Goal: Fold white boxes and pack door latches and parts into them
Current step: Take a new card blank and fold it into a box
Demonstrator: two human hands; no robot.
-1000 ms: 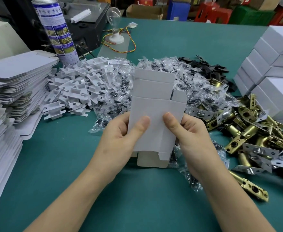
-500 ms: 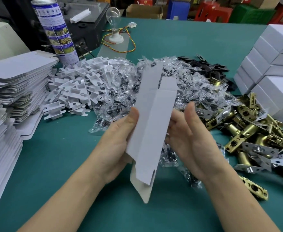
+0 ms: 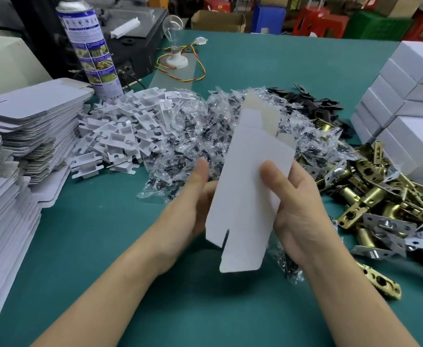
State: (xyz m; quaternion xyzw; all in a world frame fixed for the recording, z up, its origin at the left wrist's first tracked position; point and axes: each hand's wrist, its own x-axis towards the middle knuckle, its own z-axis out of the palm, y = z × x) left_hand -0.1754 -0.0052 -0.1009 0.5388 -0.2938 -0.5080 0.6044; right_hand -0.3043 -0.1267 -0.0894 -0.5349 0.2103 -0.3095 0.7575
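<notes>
A flat unfolded white box [image 3: 248, 186] stands tilted in front of me, above the green table [image 3: 180, 309]. My right hand [image 3: 298, 211] grips its right edge, thumb on the front face. My left hand [image 3: 190, 211] holds its left edge from behind, thumb raised and blurred. Brass door latches [image 3: 380, 204] lie heaped at the right. Clear bags of small parts [image 3: 195, 136] are piled behind the box. White plastic inserts [image 3: 122, 131] lie in a heap to the left of the bags.
Stacks of flat white box blanks [image 3: 17, 136] fill the left edge. Folded white boxes [image 3: 410, 101] are stacked at the far right. A spray can [image 3: 90, 46], a bulb with wires [image 3: 175, 46] and black plates [image 3: 313, 101] stand at the back.
The box blank has been turned: from facing me flat, through edge-on, to tilted with its long flap pointing down. Both hands shifted their hold on its edges.
</notes>
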